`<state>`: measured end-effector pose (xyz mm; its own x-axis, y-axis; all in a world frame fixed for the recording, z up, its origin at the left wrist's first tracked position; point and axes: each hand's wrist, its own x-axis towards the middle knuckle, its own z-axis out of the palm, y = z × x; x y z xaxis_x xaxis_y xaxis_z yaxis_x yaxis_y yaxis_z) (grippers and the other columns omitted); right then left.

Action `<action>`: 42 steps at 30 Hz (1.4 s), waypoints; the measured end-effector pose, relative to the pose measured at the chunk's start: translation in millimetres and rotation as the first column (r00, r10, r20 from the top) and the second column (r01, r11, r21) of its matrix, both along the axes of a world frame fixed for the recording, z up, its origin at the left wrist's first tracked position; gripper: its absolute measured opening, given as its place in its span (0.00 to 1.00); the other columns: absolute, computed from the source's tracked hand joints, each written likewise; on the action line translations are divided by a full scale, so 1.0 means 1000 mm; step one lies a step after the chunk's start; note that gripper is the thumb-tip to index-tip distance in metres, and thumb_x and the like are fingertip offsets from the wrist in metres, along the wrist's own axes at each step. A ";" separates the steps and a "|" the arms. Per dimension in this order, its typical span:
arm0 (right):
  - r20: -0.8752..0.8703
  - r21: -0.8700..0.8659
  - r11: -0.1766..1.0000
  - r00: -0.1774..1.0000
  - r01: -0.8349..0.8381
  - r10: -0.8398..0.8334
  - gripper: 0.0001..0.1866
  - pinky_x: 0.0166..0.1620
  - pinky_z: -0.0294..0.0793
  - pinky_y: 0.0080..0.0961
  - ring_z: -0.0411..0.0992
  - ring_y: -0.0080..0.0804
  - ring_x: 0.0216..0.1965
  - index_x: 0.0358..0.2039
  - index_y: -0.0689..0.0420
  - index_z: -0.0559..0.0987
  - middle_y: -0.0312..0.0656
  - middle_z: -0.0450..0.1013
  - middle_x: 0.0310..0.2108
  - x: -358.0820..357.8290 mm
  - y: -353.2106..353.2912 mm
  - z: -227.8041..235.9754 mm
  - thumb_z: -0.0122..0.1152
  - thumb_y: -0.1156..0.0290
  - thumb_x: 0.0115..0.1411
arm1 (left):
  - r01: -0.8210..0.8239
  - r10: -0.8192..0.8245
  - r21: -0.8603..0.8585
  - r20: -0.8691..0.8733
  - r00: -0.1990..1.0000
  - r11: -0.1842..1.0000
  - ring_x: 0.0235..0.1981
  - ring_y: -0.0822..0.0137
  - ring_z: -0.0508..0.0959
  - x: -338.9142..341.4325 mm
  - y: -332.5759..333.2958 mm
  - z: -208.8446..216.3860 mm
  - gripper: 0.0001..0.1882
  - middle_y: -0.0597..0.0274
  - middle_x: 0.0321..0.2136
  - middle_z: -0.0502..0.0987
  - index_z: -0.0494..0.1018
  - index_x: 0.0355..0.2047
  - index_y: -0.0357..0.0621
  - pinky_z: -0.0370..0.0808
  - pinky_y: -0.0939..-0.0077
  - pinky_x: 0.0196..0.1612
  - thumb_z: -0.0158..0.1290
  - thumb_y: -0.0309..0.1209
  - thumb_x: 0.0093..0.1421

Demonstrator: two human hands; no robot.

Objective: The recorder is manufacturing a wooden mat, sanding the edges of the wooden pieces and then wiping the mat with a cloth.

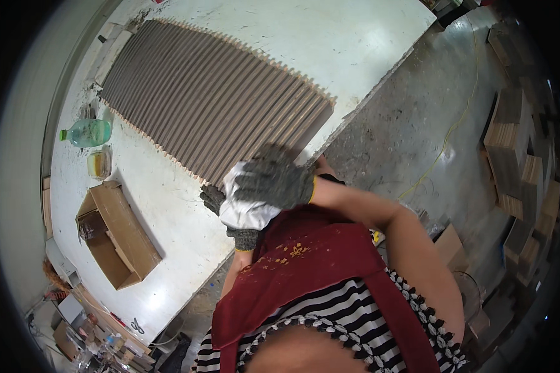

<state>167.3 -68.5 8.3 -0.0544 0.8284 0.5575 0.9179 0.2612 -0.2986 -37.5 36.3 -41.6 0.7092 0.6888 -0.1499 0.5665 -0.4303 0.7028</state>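
Observation:
A crumpled white cloth point(250, 213) is bunched between my gloved hands, just off the near corner of a long row of grey-brown boards point(211, 93). My right hand point(279, 181), in a dark grey knit glove, lies across the top of the cloth with its fingers bent over it. Under and behind the cloth is my left hand point(214, 199), gloved alike; only some fingertips and the cuff show, and the cloth covers the rest. The boards stand on edge, packed close, with notched, paler ends along both sides of the row.
The boards rest on a white table point(186, 227). On its left stand a green-tinted bottle point(87, 133), a small container with yellowish contents point(98, 164) and an open cardboard box point(126, 233). Scissors point(137, 326) lie near the lower edge. Board stacks point(509, 146) and a yellow cord point(445, 146) are on the right.

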 end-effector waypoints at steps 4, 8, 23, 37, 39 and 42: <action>-0.845 -0.224 0.960 0.524 -0.167 -0.106 0.26 0.69 0.56 0.49 0.61 0.37 0.68 0.62 0.37 0.73 0.30 0.63 0.69 0.083 -0.025 -0.019 0.44 0.48 0.67 | -0.108 0.023 0.395 0.215 0.976 0.912 0.74 0.36 0.40 0.013 -0.008 0.024 0.63 0.33 0.72 0.46 0.42 0.73 0.32 0.35 0.39 0.73 0.63 0.60 0.53; 0.040 -0.116 0.807 0.814 0.580 -0.579 0.17 0.49 0.73 0.37 0.75 0.38 0.45 0.49 0.46 0.81 0.40 0.78 0.42 0.195 -0.050 0.019 0.60 0.59 0.59 | -0.119 0.060 0.361 0.170 0.984 0.925 0.73 0.34 0.41 0.027 -0.012 0.046 0.65 0.32 0.71 0.46 0.42 0.72 0.31 0.34 0.37 0.72 0.64 0.60 0.52; 0.093 0.049 0.757 0.752 0.652 -0.653 0.21 0.56 0.69 0.39 0.73 0.37 0.54 0.52 0.45 0.81 0.35 0.77 0.51 0.087 0.000 0.041 0.65 0.66 0.55 | -0.142 0.305 -0.373 0.425 0.852 0.917 0.59 0.56 0.72 -0.007 -0.023 0.033 0.47 0.52 0.62 0.65 0.50 0.72 0.40 0.75 0.63 0.59 0.62 0.17 0.56; -0.404 -0.093 0.985 0.899 0.145 -0.171 0.21 0.55 0.64 0.48 0.70 0.37 0.51 0.49 0.46 0.82 0.37 0.74 0.50 -0.107 0.037 0.036 0.63 0.55 0.56 | -0.183 0.245 -0.204 0.345 0.906 0.962 0.51 0.58 0.77 -0.031 -0.020 0.001 0.35 0.53 0.52 0.74 0.61 0.65 0.39 0.76 0.63 0.53 0.62 0.25 0.60; -0.674 -0.078 0.996 0.738 -0.031 -0.030 0.19 0.56 0.66 0.47 0.71 0.39 0.51 0.48 0.50 0.82 0.39 0.75 0.49 -0.110 0.039 0.048 0.63 0.56 0.58 | -0.166 0.242 -0.220 0.387 0.890 0.961 0.52 0.57 0.76 -0.029 -0.022 0.005 0.37 0.53 0.54 0.73 0.60 0.67 0.39 0.76 0.62 0.54 0.62 0.24 0.59; -0.950 0.081 0.959 0.271 -0.270 0.157 0.17 0.58 0.69 0.43 0.72 0.42 0.53 0.48 0.55 0.82 0.42 0.76 0.49 -0.107 0.033 0.069 0.61 0.60 0.62 | -0.141 0.269 -0.292 0.461 0.846 0.946 0.54 0.56 0.75 -0.019 -0.024 0.025 0.39 0.54 0.56 0.71 0.57 0.68 0.40 0.75 0.61 0.56 0.62 0.23 0.58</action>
